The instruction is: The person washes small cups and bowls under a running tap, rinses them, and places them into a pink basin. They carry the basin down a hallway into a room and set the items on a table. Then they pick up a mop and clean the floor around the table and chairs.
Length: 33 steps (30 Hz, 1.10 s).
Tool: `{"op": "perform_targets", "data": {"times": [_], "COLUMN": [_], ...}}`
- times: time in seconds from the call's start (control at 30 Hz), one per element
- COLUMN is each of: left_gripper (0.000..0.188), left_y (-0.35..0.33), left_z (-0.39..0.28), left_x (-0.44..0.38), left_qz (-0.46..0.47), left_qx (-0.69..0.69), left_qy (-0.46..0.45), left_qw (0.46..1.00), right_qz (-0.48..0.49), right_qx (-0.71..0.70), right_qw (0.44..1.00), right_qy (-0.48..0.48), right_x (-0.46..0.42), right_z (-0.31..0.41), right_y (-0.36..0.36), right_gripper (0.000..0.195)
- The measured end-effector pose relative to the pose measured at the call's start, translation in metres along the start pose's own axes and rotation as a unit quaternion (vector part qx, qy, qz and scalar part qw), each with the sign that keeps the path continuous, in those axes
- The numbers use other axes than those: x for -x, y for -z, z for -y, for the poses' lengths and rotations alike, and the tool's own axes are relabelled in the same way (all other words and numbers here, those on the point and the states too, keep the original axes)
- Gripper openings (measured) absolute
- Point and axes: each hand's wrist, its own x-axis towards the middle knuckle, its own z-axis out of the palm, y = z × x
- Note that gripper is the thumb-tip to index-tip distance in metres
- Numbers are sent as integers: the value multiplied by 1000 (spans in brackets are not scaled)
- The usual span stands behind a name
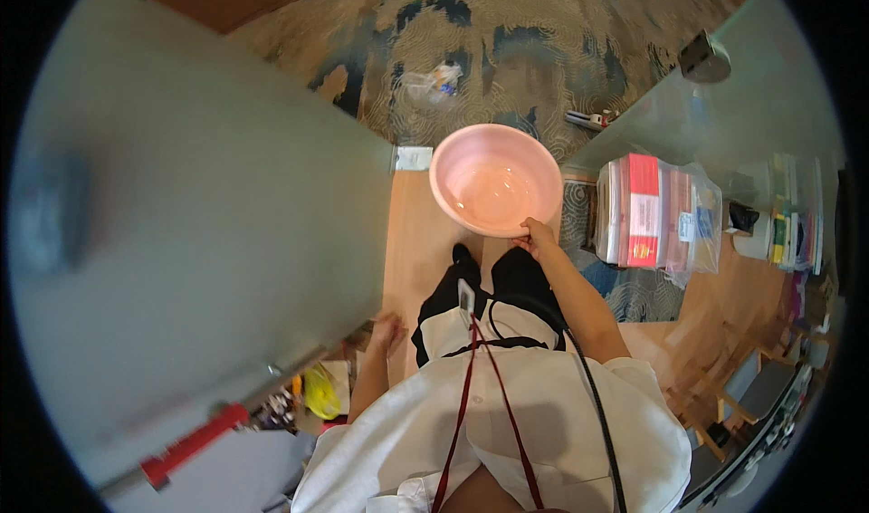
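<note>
A round pink plastic basin [495, 180] is in front of my legs, its inside facing up, with shiny highlights at the bottom that look like water. My right hand [536, 236] grips the near right part of its rim, thumb on top and fingers partly hidden below. My left hand [388, 331] hangs low at my side near the edge of a frosted glass panel, blurred and apart from the basin; whether it holds anything does not show clearly.
Frosted glass panels stand to the left [224, 194] and right [747, 99]. Beyond lies a patterned carpet [516, 58] with a clear plastic bag [431, 86] on it. A plastic-wrapped stack of boxes [655, 214] is at right, chairs [753, 384] at lower right.
</note>
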Motion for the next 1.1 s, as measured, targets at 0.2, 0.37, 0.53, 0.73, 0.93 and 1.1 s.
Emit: {"op": "perform_targets", "data": {"times": [0.2, 0.37, 0.53, 0.73, 0.93, 1.1], "left_gripper": [61, 49, 23, 25, 24, 26], "left_y": [-223, -335, -394, -465, -484, -482], "left_z": [-334, -445, -519, -571, -577, -583], "left_x": [-109, -235, -353, -522, -717, -817], "left_qz": [88, 85, 33, 10, -53, -19], "left_qx": [-11, 74, 8, -80, -180, -163], "left_qy": [-87, 4, 37, 74, 88, 73], "left_qw": [992, 994, 999, 994, 978, 984], "right_qz": [33, -4, 67, -293, -565, -642], "right_qx": [-25, -43, -63, -296, -318, -327], "right_qw": [999, 999, 996, 867, 651, 526], "right_qy": [10, 6, -3, 272, 394, 452], "right_x": [-87, -162, -230, -286, -235, -213], "right_z": [111, 216, 317, 318, 366, 467], "right_y": [-73, -127, -102, 63, 167, 135], "right_gripper": [28, 38, 62, 29, 20, 32]}}
